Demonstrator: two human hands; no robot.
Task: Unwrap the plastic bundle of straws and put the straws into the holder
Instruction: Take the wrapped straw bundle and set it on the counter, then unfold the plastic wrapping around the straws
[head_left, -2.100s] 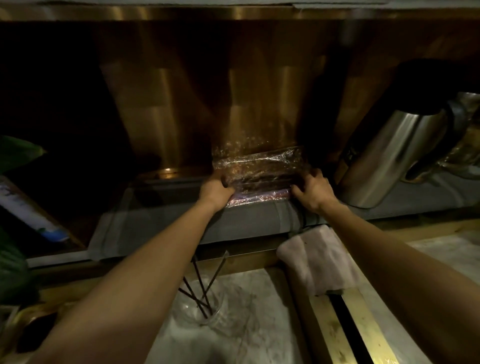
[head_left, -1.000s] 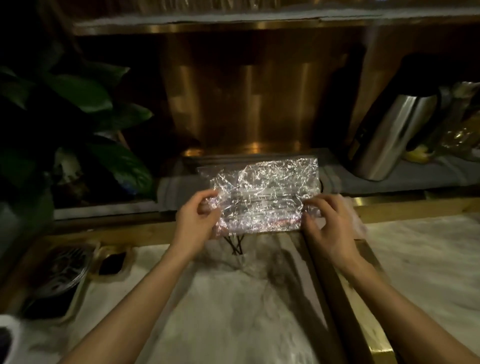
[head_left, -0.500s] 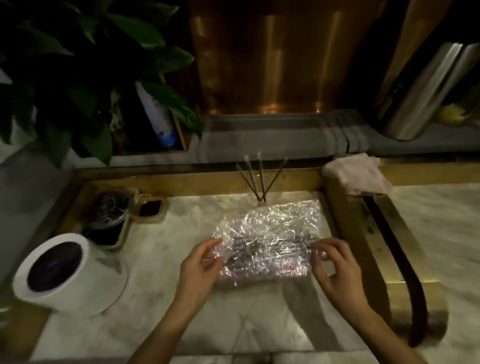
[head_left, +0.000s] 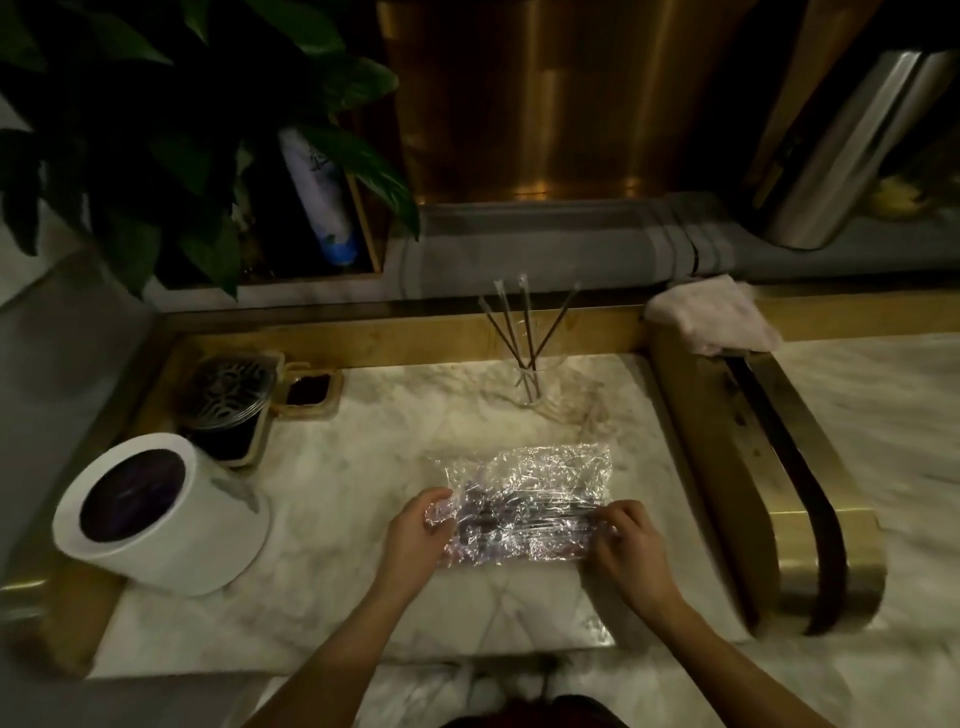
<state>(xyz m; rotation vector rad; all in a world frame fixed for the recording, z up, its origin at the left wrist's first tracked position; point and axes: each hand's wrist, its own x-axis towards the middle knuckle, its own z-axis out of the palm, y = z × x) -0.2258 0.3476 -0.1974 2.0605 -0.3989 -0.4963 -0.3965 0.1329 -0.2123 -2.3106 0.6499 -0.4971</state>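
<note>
Your two hands hold one shiny plastic bundle on the marble counter: your left hand pinches its end at 9 o'clock, and your right hand grips its end at 3 o'clock, so the bundle lies between them. Farther off at 12 o'clock stands one clear holder with about four straws in it. One white round bin sits at 9 o'clock, and one pink cloth lies far off at 1 o'clock.
</note>
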